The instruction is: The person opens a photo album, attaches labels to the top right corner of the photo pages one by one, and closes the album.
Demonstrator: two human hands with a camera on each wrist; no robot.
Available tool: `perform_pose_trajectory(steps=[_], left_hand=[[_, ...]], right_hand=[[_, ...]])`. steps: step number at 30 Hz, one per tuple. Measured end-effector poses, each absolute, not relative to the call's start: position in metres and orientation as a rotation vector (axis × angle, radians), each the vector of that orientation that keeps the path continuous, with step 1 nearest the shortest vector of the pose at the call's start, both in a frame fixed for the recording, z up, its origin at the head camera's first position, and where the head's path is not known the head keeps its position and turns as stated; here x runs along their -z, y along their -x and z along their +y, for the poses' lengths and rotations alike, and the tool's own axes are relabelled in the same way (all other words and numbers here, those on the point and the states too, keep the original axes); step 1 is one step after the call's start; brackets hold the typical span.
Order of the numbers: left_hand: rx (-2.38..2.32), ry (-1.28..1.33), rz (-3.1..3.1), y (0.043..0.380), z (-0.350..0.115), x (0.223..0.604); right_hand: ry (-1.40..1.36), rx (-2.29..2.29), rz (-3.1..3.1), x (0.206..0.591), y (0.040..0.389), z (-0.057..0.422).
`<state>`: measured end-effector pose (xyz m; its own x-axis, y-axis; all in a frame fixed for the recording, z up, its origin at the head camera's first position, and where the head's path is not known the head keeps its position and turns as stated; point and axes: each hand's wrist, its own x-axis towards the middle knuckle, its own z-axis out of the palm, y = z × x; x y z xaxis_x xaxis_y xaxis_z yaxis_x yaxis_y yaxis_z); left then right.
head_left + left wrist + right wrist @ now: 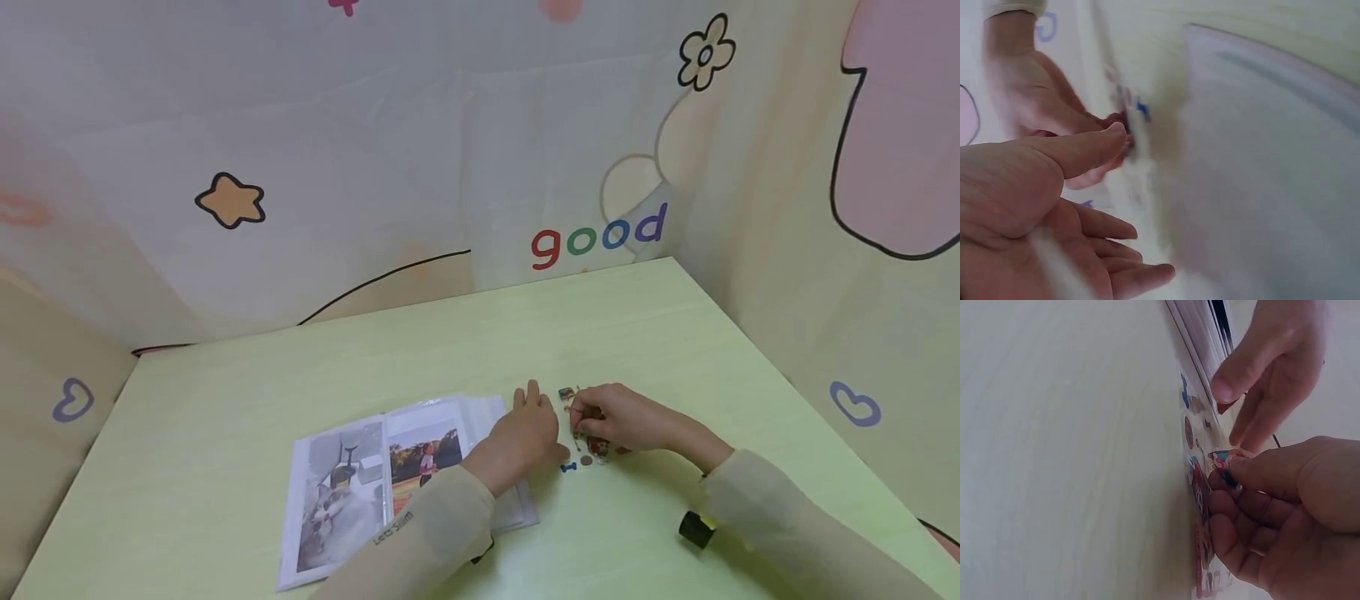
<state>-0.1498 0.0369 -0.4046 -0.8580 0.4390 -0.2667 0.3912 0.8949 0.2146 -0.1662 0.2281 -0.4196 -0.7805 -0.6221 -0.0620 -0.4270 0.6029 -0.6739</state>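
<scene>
Between thumb and index finger, my right hand [626, 415] pinches a small colourful sticker [1222, 464], seen in the right wrist view. It is close over a clear sticker sheet [587, 460] printed with small figures, including a blue bone shape [569, 467]. My left hand [525, 433] is just left of the sheet, over the right side of an open photo album [288, 533], its fingers extended and holding nothing. In the left wrist view, the left thumb overlaps the right fingertips. Part of the sheet is hidden beneath the right hand.
The album shows a greyish cat photo [330, 517] and a photo of a person outdoors [426, 458]. A small black object [697, 529] appears below the right sleeve. Printed fabric walls [375, 167] stand behind and beside the pale table [225, 383].
</scene>
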Motion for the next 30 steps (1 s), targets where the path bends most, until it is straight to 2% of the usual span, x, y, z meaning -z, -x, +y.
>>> perform_pose_trajectory(steps=[7,14,22,30], left_hand=[[-0.232,-0.686,2.799,0.137,0.022,0.383],[-0.395,-0.716,2.904,0.111,-0.029,0.359],[-0.591,-0.526,3.047,0.083,-0.093,0.367],[-0.612,-0.307,3.017,0.061,-0.134,0.379]], right_hand=[[0.870,0.867,2.604,0.417,0.163,0.221],[0.838,0.942,2.617,0.398,0.163,0.213],[0.958,1.065,2.573,0.375,0.171,0.180],[1.067,1.123,2.525,0.360,0.178,0.132]])
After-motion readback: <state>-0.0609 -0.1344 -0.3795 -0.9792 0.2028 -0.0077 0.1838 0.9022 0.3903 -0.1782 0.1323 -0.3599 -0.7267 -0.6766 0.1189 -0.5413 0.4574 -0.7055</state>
